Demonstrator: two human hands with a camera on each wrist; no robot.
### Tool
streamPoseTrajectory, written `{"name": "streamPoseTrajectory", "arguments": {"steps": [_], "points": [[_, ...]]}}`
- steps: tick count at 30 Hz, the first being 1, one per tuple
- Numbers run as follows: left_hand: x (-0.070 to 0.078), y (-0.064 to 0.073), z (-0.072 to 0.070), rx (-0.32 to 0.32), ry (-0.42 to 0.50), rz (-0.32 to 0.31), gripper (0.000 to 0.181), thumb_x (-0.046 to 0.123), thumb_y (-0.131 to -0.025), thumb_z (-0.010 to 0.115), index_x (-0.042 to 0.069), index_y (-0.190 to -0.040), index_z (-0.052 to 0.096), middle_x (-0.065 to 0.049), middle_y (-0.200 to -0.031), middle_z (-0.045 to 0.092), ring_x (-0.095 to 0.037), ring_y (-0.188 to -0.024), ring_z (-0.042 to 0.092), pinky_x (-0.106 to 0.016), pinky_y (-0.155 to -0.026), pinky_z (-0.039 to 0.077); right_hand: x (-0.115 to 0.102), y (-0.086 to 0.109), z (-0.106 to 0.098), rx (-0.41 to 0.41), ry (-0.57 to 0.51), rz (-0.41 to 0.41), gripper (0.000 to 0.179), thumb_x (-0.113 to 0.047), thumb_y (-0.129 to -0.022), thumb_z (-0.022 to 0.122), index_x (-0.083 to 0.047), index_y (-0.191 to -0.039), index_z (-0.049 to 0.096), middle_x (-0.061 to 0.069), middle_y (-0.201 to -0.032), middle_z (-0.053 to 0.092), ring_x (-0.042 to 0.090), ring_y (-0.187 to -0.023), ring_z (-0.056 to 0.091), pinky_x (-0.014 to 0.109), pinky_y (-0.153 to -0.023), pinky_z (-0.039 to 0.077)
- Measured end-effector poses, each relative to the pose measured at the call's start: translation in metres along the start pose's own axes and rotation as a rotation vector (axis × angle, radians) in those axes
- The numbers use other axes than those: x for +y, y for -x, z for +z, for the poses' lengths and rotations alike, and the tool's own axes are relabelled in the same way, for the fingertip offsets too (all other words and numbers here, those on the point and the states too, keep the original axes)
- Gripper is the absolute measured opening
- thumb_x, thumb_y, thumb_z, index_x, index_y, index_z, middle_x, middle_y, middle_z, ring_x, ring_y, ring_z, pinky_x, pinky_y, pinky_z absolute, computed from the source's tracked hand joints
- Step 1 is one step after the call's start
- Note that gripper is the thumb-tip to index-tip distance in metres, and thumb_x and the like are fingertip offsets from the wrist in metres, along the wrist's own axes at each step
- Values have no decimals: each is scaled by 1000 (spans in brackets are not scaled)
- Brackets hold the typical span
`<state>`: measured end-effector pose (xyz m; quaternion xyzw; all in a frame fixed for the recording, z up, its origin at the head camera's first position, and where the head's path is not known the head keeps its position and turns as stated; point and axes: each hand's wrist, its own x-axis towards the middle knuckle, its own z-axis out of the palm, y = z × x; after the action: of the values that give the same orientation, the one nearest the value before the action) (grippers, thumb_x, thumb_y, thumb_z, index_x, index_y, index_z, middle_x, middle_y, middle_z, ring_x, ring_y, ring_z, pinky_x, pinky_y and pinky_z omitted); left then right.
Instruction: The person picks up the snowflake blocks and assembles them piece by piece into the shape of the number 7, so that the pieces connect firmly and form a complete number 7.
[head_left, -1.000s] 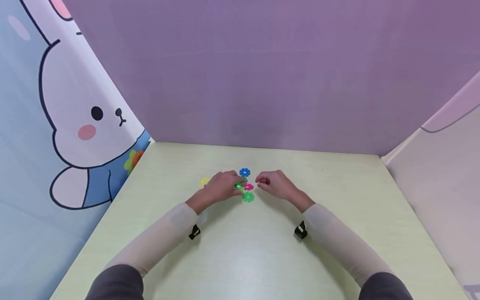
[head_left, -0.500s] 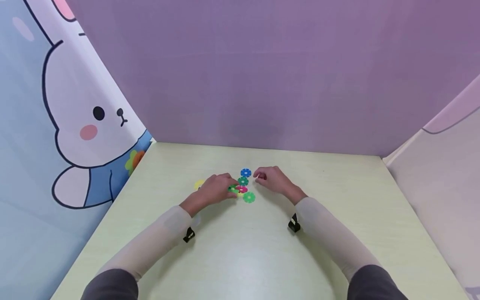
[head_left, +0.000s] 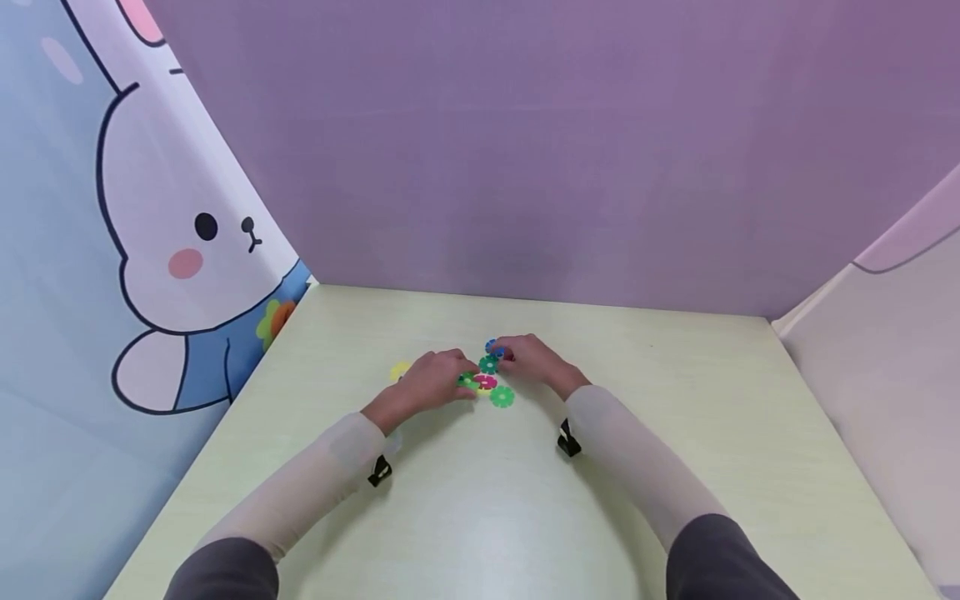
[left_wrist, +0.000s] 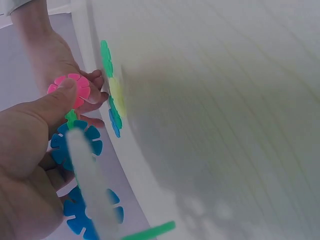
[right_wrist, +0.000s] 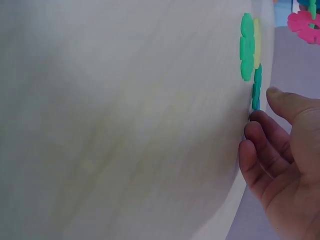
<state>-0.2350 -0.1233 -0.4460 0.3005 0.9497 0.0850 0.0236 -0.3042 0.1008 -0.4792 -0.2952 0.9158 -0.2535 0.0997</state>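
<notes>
My left hand [head_left: 431, 382] grips a cluster of joined notched plastic discs. In the left wrist view its thumb presses a pink disc [left_wrist: 83, 90], with a green disc [left_wrist: 71, 118] and blue discs [left_wrist: 94, 135] below it. A blurred whitish piece [left_wrist: 85, 165] and a green piece [left_wrist: 152, 231] stick out nearest that camera. My right hand [head_left: 534, 360] reaches over a loose blue disc [head_left: 491, 346] on the table, fingers bent and thumb apart from them. Its fingertips partly cover that disc. Beside it lie a teal disc [head_left: 488, 365] and a light green disc [head_left: 502, 397].
A pale yellow disc [right_wrist: 257, 42] lies beside the light green one on the pale wooden table [head_left: 480, 517]. Another yellow disc [head_left: 400, 369] shows left of my left hand. A purple panel [head_left: 525, 167] stands behind, and a rabbit-printed panel [head_left: 150, 250] at the left.
My right hand has moved left, from beside the loose discs to over the blue one. My left hand has shifted slightly left with its disc cluster, uncovering the teal disc.
</notes>
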Motion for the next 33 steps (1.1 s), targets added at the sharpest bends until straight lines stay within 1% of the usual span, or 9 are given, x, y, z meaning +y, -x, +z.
{"name": "streamPoseTrajectory", "arguments": {"steps": [3,6,9,12,17,21,26,29,33], "points": [[0,1,0,10,-6,8,43,39,-88,80,17,-124,73,-4,-117,73,-18,-104,66,-42,-86,59,-2,-4,1,-40,35,-9,34,-14,-100,66,-10,-133,64,8,-117,71,22,-102,62,40,-100,53],[0,1,0,9,-5,10,43,40,-88,80,17,-125,73,-5,-116,72,-18,-103,66,-41,-86,59,-4,-8,2,-82,94,1,40,-16,-100,66,-13,-140,61,7,-132,68,24,-120,62,43,-110,49],[0,0,-2,5,-1,9,43,39,-89,79,16,-125,73,-5,-116,72,-19,-103,67,-42,-86,59,-6,-12,1,-114,143,10,43,-16,-100,65,-14,-143,60,8,-137,65,27,-127,60,45,-114,46],[0,0,-2,2,-2,8,43,39,-89,79,16,-125,73,-5,-117,72,-19,-104,67,-43,-87,59,-9,-14,0,-135,160,21,41,-17,-101,65,-15,-142,61,8,-132,67,26,-122,61,44,-112,47],[-1,0,-3,10,-2,14,42,39,-89,79,16,-124,73,-4,-115,72,-18,-103,66,-42,-85,59,-9,-15,-1,-128,146,21,32,-19,-99,68,-15,-131,67,5,-117,70,22,-108,61,42,-105,52],[-1,0,-3,16,-2,13,42,39,-88,80,17,-123,74,-4,-114,72,-17,-101,65,-41,-83,58,-7,-16,0,-100,127,19,30,-20,-98,69,-13,-127,66,5,-116,70,22,-109,62,42,-104,52],[-1,-1,-3,15,3,3,42,39,-88,80,17,-123,74,-4,-115,72,-18,-103,66,-42,-84,58,-3,-16,1,-43,39,84,39,-22,-95,74,-11,-131,62,8,-123,68,25,-114,62,43,-107,51],[-2,-1,-3,11,3,-4,43,39,-88,80,16,-124,73,-5,-117,72,-19,-105,66,-44,-86,59,0,-16,1,-6,1,119,38,-21,-95,75,-12,-129,60,8,-118,68,24,-107,61,41,-103,54],[-3,-2,-3,3,11,-16,43,39,-88,80,16,-124,73,-5,-118,72,-20,-107,67,-45,-89,59,2,-14,0,21,-15,131,30,-20,-96,72,-15,-122,58,6,-108,67,23,-97,59,38,-96,55]]}}
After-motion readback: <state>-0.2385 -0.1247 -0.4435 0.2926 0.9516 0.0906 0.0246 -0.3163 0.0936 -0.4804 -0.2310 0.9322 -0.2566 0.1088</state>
